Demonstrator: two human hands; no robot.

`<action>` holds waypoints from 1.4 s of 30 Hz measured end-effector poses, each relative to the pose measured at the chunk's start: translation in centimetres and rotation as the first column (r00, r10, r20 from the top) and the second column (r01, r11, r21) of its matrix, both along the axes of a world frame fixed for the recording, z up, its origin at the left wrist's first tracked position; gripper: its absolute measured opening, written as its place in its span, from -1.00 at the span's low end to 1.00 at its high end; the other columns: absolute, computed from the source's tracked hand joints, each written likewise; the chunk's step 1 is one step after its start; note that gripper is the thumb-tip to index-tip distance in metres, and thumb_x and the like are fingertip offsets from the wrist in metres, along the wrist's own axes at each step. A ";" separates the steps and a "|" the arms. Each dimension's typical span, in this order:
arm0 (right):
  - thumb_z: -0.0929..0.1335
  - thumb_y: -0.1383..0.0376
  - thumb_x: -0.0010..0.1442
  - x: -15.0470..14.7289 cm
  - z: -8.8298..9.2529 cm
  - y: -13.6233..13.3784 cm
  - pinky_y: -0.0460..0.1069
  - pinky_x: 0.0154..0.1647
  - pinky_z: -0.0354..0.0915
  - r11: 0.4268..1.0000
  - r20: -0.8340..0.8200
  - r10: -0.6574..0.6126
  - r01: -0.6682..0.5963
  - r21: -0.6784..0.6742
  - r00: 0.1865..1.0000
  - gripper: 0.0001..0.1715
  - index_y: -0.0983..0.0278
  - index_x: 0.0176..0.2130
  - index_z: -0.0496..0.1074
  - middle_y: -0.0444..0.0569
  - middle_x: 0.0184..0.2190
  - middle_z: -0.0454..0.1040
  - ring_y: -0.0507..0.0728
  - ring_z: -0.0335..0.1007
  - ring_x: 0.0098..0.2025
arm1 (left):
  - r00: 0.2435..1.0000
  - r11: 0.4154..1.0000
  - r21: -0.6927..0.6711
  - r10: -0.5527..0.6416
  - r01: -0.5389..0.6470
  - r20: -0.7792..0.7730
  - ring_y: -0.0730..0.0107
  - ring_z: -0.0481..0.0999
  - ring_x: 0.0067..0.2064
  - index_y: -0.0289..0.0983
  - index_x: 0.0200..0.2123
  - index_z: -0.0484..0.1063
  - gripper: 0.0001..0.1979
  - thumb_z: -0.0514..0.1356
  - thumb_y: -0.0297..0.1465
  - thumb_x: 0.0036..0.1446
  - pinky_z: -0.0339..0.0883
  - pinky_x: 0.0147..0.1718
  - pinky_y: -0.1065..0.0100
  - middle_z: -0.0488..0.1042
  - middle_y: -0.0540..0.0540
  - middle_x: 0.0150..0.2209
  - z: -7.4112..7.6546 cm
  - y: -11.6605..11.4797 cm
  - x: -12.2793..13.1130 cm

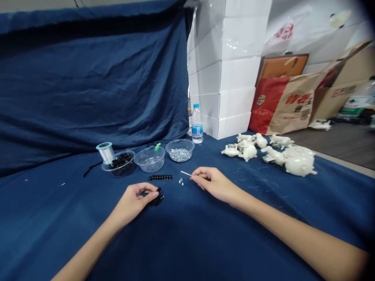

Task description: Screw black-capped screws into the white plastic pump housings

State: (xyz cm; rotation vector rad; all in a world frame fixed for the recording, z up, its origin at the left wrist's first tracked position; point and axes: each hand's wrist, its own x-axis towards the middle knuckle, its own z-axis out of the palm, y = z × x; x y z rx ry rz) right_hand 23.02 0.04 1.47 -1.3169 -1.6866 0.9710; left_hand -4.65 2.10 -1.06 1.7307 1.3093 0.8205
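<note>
From where I stand, at the far left a spool with a turquoise rim and silvery thread [107,154] leans over a round clear plastic bowl [131,166] holding small black pieces; a knock there might topple the spool. Just in front, the left hand [133,201] pinches a small dark black part [158,200] between thumb and fingers, low over the dark blue cloth [175,242]. Black against so deep a blue, it would be hard to find if the grip slipped. Behind stands a second round clear plastic bowl [150,166], a bright green piece [157,147] at its rim, and before it a short straight row of shiny black pieces [160,177], which a careless wrist could scatter. Next comes a third clear bowl [169,151] of tiny silvery metal bits [179,155]. In front of that, a few loose screw-like silver pieces [181,182] sit beside the tip of a slim silver metal rod [186,173]; a brush from it could send them rolling. The right hand [211,182] holds that rod, fingers drawn close; I cannot make out its end. Farther right lie glossy cream plastic animal-like bodies [299,158], well apart from the fingers.
</note>
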 end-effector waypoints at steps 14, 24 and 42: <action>0.44 0.21 0.10 -0.1 -1.9 0.5 -0.07 -0.49 0.01 0.998 0.174 -0.008 -0.001 0.056 0.985 -0.81 0.30 -0.31 0.49 -0.27 -0.64 0.14 -0.02 0.02 -0.56 | 0.987 0.887 0.447 -0.047 0.112 -0.154 0.15 0.41 -0.22 -0.17 -0.43 0.39 -0.66 -0.08 -0.28 0.31 0.24 -0.19 0.18 0.47 -0.12 -0.35 0.3 -2.8 2.2; 0.22 0.22 0.29 -1.8 -2.8 1.8 -0.05 -0.37 0.20 0.967 0.181 -0.154 0.111 0.231 0.971 -0.65 0.35 -0.15 0.51 -0.12 -0.51 0.38 0.07 0.30 -0.44 | 0.998 0.826 0.561 -0.023 0.050 -0.055 0.23 0.46 -0.20 -0.21 -0.30 0.49 -0.65 -0.06 -0.32 0.37 0.28 -0.14 0.21 0.55 -0.10 -0.31 -0.2 -2.7 1.6; 0.45 0.32 0.05 -3.2 -2.9 2.9 0.00 -0.30 0.17 0.967 0.194 -0.114 0.064 0.247 0.974 -0.91 0.29 -0.47 0.53 -0.10 -0.50 0.44 0.08 0.30 -0.42 | 0.992 0.875 0.477 0.032 -0.086 0.121 0.18 0.53 -0.10 -0.20 -0.17 0.59 -0.77 0.13 -0.36 0.25 0.34 0.00 0.10 0.61 -0.12 -0.19 -0.6 -2.5 2.5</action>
